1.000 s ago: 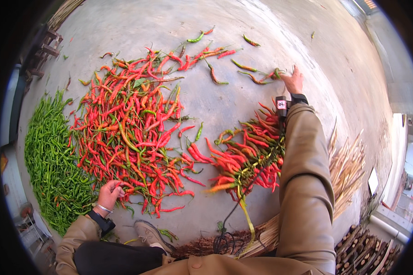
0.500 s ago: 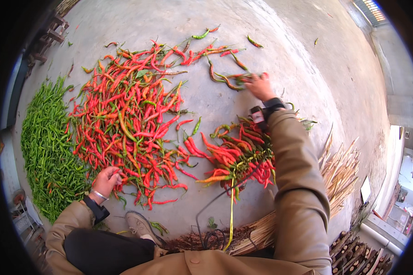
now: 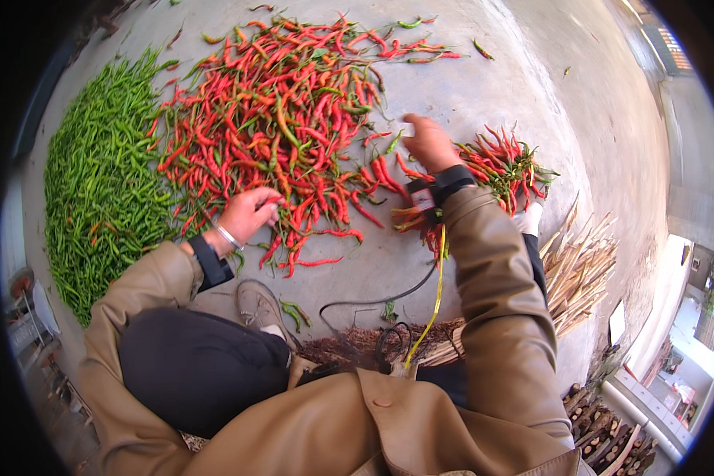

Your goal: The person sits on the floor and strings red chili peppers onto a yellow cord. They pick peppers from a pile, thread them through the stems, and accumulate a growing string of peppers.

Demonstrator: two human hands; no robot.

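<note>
A broad heap of red chili peppers lies on the concrete floor in front of me. At its near edge is my left hand, thumb and fingers pinched together; whatever is between the tips is too small to make out. My right hand hovers right of the heap, slightly blurred, fingers apart with nothing visible in them. Beyond its wrist lies a bunch of chilies with stems gathered along a line. My forearm hides part of it. A yellow strap runs from the bunch toward me.
A pile of green chilies spreads on the left. Dry stalks lie at right, cut firewood at lower right. A black cable curves over the floor near my shoe. Single chilies lie farther off.
My right hand has drawn back from the loose green-red chilies, which now lie against the heap's right side. My left hand has shifted right along the heap. The view has tilted and shifted.
</note>
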